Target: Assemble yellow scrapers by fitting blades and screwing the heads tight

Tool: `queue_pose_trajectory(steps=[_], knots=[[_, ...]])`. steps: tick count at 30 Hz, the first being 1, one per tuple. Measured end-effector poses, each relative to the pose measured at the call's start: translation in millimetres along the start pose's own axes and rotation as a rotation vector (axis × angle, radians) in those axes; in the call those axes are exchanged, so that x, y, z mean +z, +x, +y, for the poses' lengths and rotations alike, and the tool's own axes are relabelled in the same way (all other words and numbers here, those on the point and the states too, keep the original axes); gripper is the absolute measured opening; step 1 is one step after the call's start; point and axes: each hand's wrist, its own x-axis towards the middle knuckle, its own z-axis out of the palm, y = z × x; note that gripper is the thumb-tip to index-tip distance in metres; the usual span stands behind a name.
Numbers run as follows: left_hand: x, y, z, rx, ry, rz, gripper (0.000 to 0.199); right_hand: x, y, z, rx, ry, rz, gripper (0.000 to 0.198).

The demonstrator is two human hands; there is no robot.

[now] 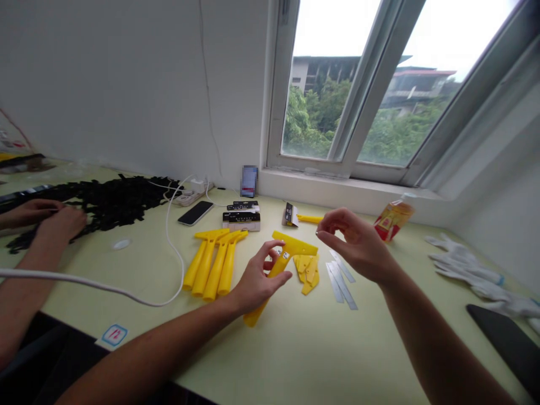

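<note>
My left hand [264, 275] is closed around a yellow T-shaped scraper handle [298, 245], its wide head tilted up to the right. Small shiny metal pieces [286, 255] show by the neck of the handle, near my fingertips. Held up to the right of the head, my right hand [350, 239] pinches a tiny metal piece [317, 232], too small to name. Below the scraper head lie several loose yellow plates [310, 275]. Beside them on the table are several flat metal blades [342, 284]. Several more yellow scraper handles [215, 267] rest in a row on the left.
Behind are small black boxes [241, 220], a dark phone [195, 213], a propped phone [248, 181] and a power strip [188, 196]. A bottle [393, 218] and white gloves [464, 267] lie right. A white cable [169, 236] crosses the left, near another person's hands [63, 222] and black strips [113, 199].
</note>
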Motion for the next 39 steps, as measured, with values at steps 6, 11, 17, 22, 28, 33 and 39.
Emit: queue_pose_trajectory(steps=[6,11,17,22,28,33,39], knots=[[2.1,-1.4,-4.9,0.091,0.293,0.083,0.051,26.0,-0.7,3.3,0.013,-0.203,-0.139,0.007],[3.3,-4.9,-10.1,0.124,0.417,0.063,0.043,45.3,-1.8,6.3,-0.039,-0.329,-0.155,0.01],[3.0,-5.0,-15.8,0.173,0.548,0.056,0.047,50.5,-2.2,6.7,-0.061,-0.412,-0.142,0.008],[2.4,-4.8,-15.9,0.165,0.541,0.054,0.048,52.9,-2.4,8.1,-0.079,-0.446,-0.16,0.005],[2.1,-4.2,-9.1,0.147,0.494,0.059,0.042,37.6,1.9,9.9,0.003,-0.32,-0.083,0.003],[2.8,-3.5,-4.3,0.095,0.392,0.073,0.036,18.2,4.6,16.5,0.046,-0.269,0.005,0.012],[3.2,-3.2,-0.5,0.032,0.273,0.107,0.036,3.0,4.8,24.5,0.111,-0.188,-0.001,0.022]])
